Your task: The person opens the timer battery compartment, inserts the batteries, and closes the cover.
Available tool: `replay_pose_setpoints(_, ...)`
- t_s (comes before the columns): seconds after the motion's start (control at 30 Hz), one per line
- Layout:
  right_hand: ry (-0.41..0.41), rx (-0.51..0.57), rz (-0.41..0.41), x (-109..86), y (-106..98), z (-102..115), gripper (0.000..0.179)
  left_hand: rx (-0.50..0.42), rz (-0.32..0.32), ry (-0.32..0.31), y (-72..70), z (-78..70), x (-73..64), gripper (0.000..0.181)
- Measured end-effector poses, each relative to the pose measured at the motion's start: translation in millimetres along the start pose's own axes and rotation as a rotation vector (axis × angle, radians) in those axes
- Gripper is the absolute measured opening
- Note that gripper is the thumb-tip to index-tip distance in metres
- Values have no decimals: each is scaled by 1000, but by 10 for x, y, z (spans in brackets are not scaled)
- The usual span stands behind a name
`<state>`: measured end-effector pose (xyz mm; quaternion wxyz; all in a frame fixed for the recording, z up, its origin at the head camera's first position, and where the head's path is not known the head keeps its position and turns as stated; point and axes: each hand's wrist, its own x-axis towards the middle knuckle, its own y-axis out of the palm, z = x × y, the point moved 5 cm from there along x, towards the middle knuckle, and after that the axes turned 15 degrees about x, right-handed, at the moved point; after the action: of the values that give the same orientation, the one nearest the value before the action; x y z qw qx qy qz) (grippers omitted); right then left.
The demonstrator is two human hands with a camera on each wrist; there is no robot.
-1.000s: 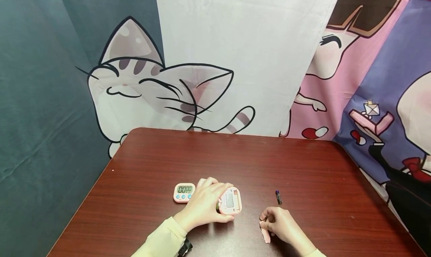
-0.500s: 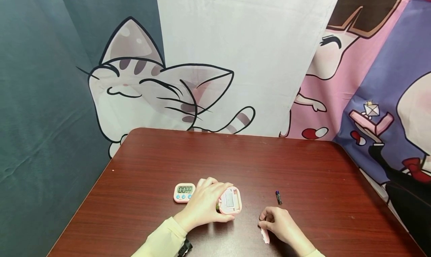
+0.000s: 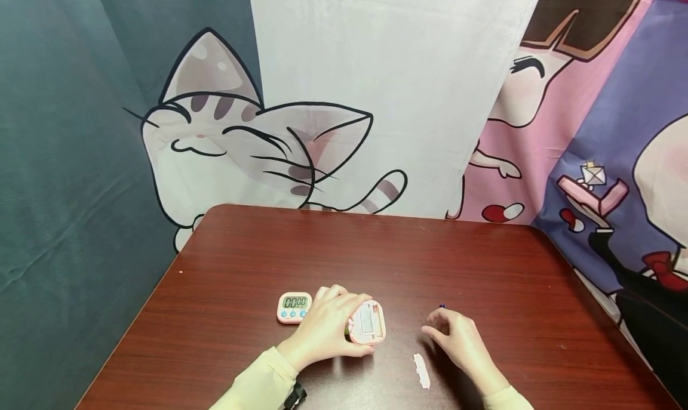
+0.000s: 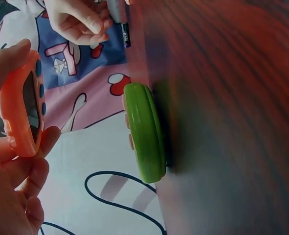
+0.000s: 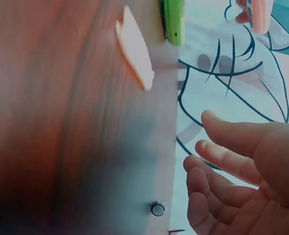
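My left hand point(image 3: 328, 326) grips a pink kitchen timer point(image 3: 368, 321) by its edges, its back turned up with the battery compartment uncovered. In the left wrist view its blue-buttoned front faces the table. Beneath that hand is a green timer point(image 4: 145, 134), mostly hidden in the head view. My right hand point(image 3: 459, 338) is above the table with loosely bent fingers and nothing between thumb and fingertips. Close by its fingertips lies a small dark battery point(image 5: 158, 209), largely covered by the hand in the head view. The pink battery cover point(image 3: 421, 371) lies on the table between the hands.
Another pink timer point(image 3: 290, 316) with blue buttons reads 00:00, left of my left hand. All of this is on a dark red wooden table point(image 3: 322, 243). A cartoon-printed curtain point(image 3: 344, 70) hangs behind the table's far edge.
My right hand has let go of the battery cover, leaving it on the table, and has moved up and right to the battery. My left hand and its timer stay nearly still.
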<state>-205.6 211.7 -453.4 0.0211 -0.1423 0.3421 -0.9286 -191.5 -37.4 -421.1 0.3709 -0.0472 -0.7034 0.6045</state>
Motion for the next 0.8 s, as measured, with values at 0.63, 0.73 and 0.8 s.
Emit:
replay_pose_setpoints(0.63, -14, -216, -57, 265, -95, -217, 39, 8, 33, -4, 21, 21, 4, 76)
replay_pose_setpoints(0.73, 39, -206, -11, 288, -93, -267, 34, 6, 43, -5, 31, 20, -6, 77)
replay_pose_setpoints(0.8, 59, -202, 12, 302, -91, -285, 32, 0, 47, -5, 37, 19, -10, 76)
